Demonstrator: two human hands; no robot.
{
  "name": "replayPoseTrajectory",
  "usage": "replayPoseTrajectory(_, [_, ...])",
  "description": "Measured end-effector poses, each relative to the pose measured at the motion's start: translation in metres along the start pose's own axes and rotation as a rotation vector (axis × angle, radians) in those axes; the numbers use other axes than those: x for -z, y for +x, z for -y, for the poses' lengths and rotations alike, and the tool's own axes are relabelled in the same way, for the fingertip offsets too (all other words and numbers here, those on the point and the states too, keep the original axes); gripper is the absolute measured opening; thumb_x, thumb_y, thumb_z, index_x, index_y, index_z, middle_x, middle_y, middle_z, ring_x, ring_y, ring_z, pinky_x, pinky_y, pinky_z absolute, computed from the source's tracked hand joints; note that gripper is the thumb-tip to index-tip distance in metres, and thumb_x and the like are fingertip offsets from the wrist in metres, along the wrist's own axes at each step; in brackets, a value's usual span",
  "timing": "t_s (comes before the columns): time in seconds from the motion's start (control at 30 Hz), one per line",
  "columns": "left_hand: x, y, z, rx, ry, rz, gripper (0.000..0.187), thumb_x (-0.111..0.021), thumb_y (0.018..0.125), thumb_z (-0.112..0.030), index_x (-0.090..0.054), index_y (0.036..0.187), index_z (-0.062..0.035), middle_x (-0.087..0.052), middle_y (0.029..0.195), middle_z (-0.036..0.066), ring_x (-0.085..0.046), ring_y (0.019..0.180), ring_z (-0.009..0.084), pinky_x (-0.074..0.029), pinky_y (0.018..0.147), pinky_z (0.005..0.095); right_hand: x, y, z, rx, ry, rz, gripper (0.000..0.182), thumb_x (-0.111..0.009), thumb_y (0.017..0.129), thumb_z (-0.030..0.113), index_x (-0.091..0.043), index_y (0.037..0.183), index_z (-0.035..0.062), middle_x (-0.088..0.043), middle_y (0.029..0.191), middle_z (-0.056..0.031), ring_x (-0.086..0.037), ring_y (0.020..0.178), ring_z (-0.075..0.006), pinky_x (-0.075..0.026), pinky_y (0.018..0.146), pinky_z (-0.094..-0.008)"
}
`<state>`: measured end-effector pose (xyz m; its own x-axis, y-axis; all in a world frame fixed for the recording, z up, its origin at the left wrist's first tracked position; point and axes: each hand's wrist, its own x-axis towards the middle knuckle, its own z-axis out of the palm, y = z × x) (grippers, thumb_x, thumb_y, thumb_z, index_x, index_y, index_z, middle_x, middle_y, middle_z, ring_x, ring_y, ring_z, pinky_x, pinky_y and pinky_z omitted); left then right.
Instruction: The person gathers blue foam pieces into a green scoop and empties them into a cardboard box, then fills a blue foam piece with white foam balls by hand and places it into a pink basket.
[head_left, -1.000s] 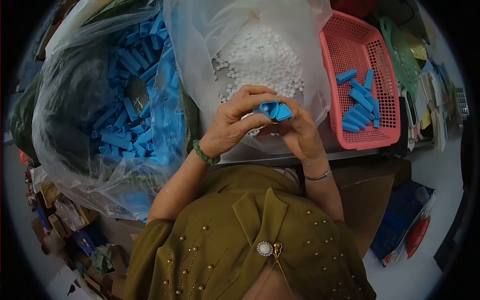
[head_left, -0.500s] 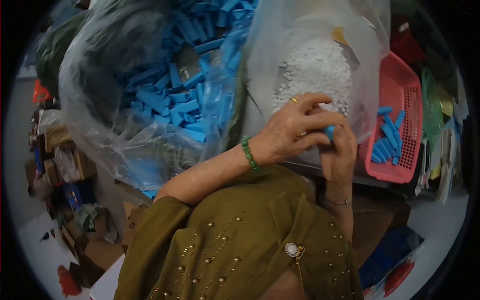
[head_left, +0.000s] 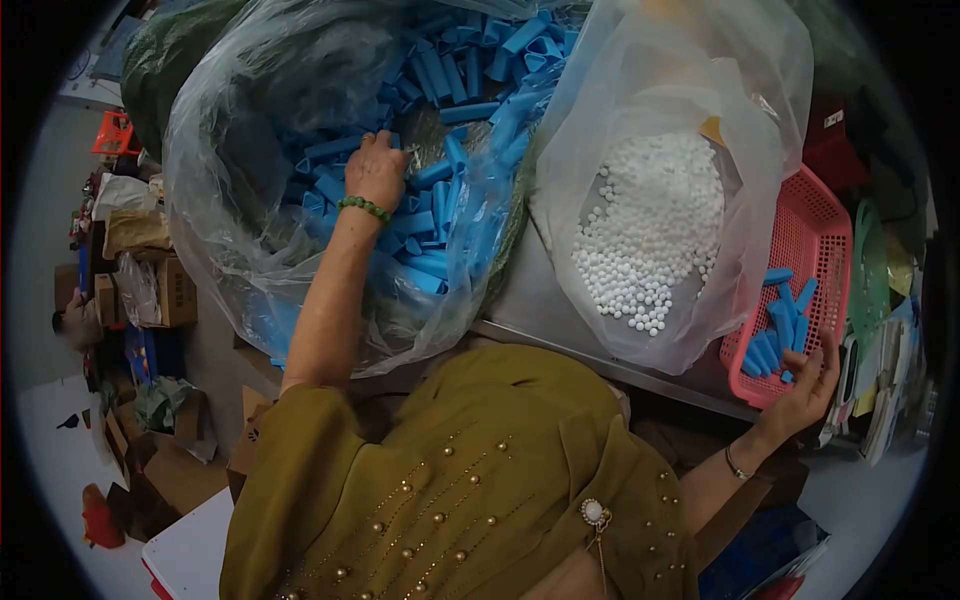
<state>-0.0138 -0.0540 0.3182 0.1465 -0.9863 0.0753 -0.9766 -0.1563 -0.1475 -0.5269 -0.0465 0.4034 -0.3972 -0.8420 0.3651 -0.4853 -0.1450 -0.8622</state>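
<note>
My left hand [head_left: 376, 172], with a green bead bracelet, reaches down among blue three-sided hollow tubes [head_left: 436, 78] in a large clear plastic bag [head_left: 215, 190]. Its fingers bend down against the tubes and the tips are hidden, so whether it grips one cannot be told. On the other side, my right hand [head_left: 805, 392] is at the near edge of a pink perforated basket [head_left: 822, 240]. Its fingers are apart, holding nothing I can see, close to several blue tubes [head_left: 782, 325] lying inside the basket.
Between the two sits a clear bag [head_left: 570, 160] of small white balls [head_left: 655, 215] on a grey metal table [head_left: 520, 295]. Cardboard boxes [head_left: 178, 290] crowd the floor at left. Papers and folders [head_left: 880, 370] stand right of the basket.
My hands were together over the white balls with a blue tube between them. They have parted: the left into the tube bag, the right to the basket, where no tube shows in its fingers.
</note>
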Motion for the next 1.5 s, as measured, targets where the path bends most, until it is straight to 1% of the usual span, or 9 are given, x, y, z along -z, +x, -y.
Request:
replayPoseTrajectory(0.3, [0.14,-0.024,-0.034,-0.137,-0.641,-0.155,0.013,-0.054,0.086,0.003,-0.062,0.093,-0.0025,-0.057,0.084,0.008,-0.056,0.069,0.0188,-0.045,0.062,0.0285,-0.067,-0.049,0.048,0.225,0.162,0.584,0.029,-0.061,0.08,-0.003,-0.062,0.109,-0.0019,-0.061,0.107,-0.0131,-0.06,0.076,-0.0176,-0.05,0.067,-0.0291])
replayPoseTrajectory(0.43, [0.165,-0.035,-0.097,-0.626,-0.948,0.085,0.016,-0.056,0.079,0.006,-0.061,0.093,-0.0009,-0.056,0.08,0.01,-0.058,0.067,0.0226,-0.046,0.058,0.0332,-0.086,-0.054,0.06,0.58,0.139,0.783,0.04,-0.067,0.075,0.004,-0.06,0.114,0.0002,-0.059,0.113,-0.0152,-0.06,0.092,-0.0297,-0.051,0.072,-0.0346])
replayPoseTrajectory(0.57, [0.126,-0.018,-0.166,-0.827,-1.25,0.159,0.017,-0.059,0.079,0.006,-0.062,0.094,-0.0002,-0.059,0.088,0.01,-0.059,0.075,0.0219,-0.047,0.065,0.0289,-0.091,-0.059,0.025,0.478,0.214,1.032,0.034,-0.068,0.074,0.004,-0.059,0.106,-0.0023,-0.061,0.094,-0.0129,-0.059,0.072,-0.0263,-0.046,0.062,-0.0353])
replayPoseTrajectory(0.7, [0.038,0.002,-0.228,-0.44,-1.427,0.127,0.029,-0.062,0.084,-0.01,-0.057,0.112,-0.0033,-0.057,0.104,0.014,-0.057,0.093,0.0288,-0.046,0.077,0.0361,-0.087,-0.067,-0.006,0.086,-0.019,0.711,0.023,-0.067,0.078,0.009,-0.06,0.097,-0.0014,-0.049,0.07,-0.0073,-0.041,0.055,-0.0114,-0.035,0.05,-0.0269])
replayPoseTrajectory(0.77, [0.002,0.004,-0.246,-0.351,-0.854,-0.216,0.051,-0.065,0.084,-0.025,-0.048,0.129,-0.0091,-0.046,0.125,0.018,-0.045,0.114,0.0346,-0.037,0.094,0.0443,-0.083,-0.067,-0.01,-0.06,-0.031,0.679,0.025,-0.068,0.077,0.008,-0.059,0.098,-0.0021,-0.054,0.074,-0.0099,-0.045,0.055,-0.0139,-0.038,0.051,-0.0288])
replayPoseTrajectory(0.8, [-0.003,0.001,-0.25,-0.402,-0.828,-0.139,0.064,-0.065,0.081,-0.04,-0.042,0.134,-0.0126,-0.035,0.135,0.022,-0.029,0.127,0.0409,-0.024,0.103,0.0513,-0.08,-0.067,-0.012,-0.199,-0.042,0.65,0.028,-0.069,0.076,0.008,-0.059,0.099,-0.0027,-0.058,0.078,-0.0125,-0.049,0.056,-0.0163,-0.041,0.052,-0.0307])
replayPoseTrajectory(1.07, [-0.008,-0.032,-0.253,-0.692,-0.707,-0.021,0.063,-0.069,0.074,-0.044,-0.051,0.125,-0.0112,-0.035,0.133,0.018,-0.03,0.128,0.0365,-0.026,0.1,0.0505,-0.079,-0.069,-0.034,-0.201,0.073,0.486,0.028,-0.07,0.075,0.005,-0.059,0.1,-0.003,-0.058,0.078,-0.0086,-0.042,0.053,-0.0104,-0.037,0.049,-0.0272])
replayPoseTrajectory(1.23, [-0.013,-0.026,-0.26,-0.698,-0.65,-0.123,0.04,-0.075,0.072,-0.026,-0.056,0.104,-0.0091,-0.052,0.107,0.009,-0.052,0.099,0.0297,-0.045,0.081,0.0384,-0.079,-0.068,-0.035,-0.206,0.066,0.505,0.028,-0.07,0.076,0.006,-0.059,0.1,-0.0026,-0.057,0.079,-0.0089,-0.042,0.052,-0.0112,-0.037,0.049,-0.0273])
replayPoseTrajectory(1.5, [-0.02,0.006,-0.265,-0.301,-0.999,-0.099,0.021,-0.069,0.082,-0.023,-0.055,0.076,-0.0082,-0.053,0.074,0.001,-0.051,0.053,0.017,-0.042,0.047,0.03,-0.084,-0.067,-0.028,-0.16,-0.012,0.571,0.029,-0.069,0.078,0.01,-0.057,0.1,-0.0027,-0.059,0.084,-0.0131,-0.051,0.056,-0.0184,-0.042,0.052,-0.0315])
